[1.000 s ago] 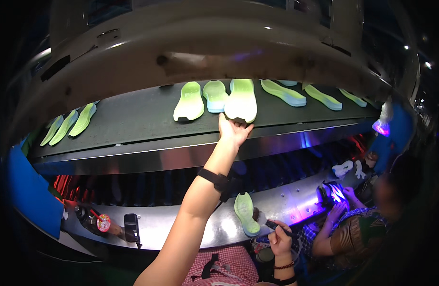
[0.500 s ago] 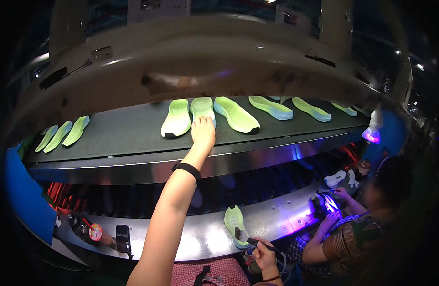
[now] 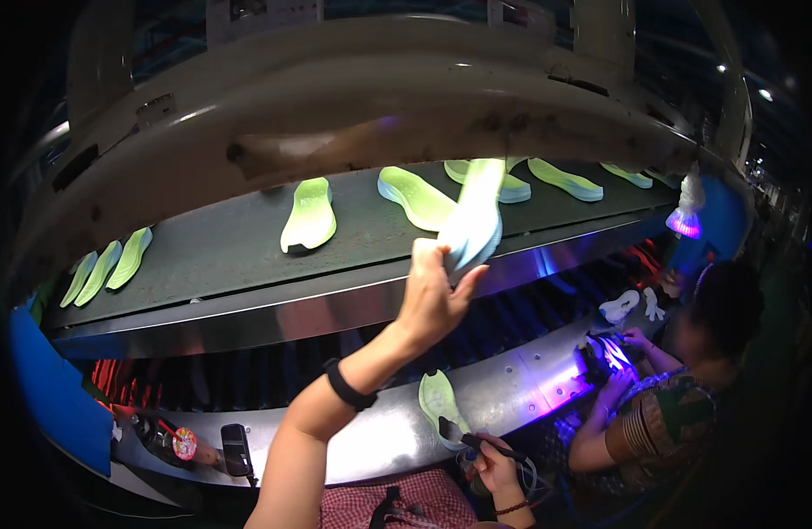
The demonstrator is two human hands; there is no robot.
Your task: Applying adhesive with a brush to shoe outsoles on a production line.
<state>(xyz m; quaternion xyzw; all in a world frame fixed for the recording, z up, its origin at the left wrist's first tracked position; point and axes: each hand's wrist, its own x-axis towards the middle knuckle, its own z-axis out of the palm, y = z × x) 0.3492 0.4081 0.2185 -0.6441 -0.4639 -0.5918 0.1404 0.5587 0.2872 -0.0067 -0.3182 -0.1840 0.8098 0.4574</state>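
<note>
My left hand (image 3: 434,295), with a black band on the wrist, grips one end of a pale green and light blue shoe sole (image 3: 475,216). That sole is tilted up above the front edge of the dark conveyor belt (image 3: 220,247), in front of other soles. Low in the view, my right hand (image 3: 496,467) closes around the dark handle of a brush (image 3: 463,434). Its bristles touch or nearly touch a second green shoe sole (image 3: 438,397), which lies on the metal ledge (image 3: 362,441).
More soles (image 3: 309,216) lie along the belt under a curved machine hood (image 3: 335,97). A phone (image 3: 236,451) and a cup with a straw (image 3: 184,443) stand on the ledge's left. At right, a co-worker (image 3: 662,406) handles something under violet light, near a lamp (image 3: 686,212).
My left hand has taken hold of the middle sole, lifting it off the belt and moving it right. The right hand stays by the lower sole with the brush.
</note>
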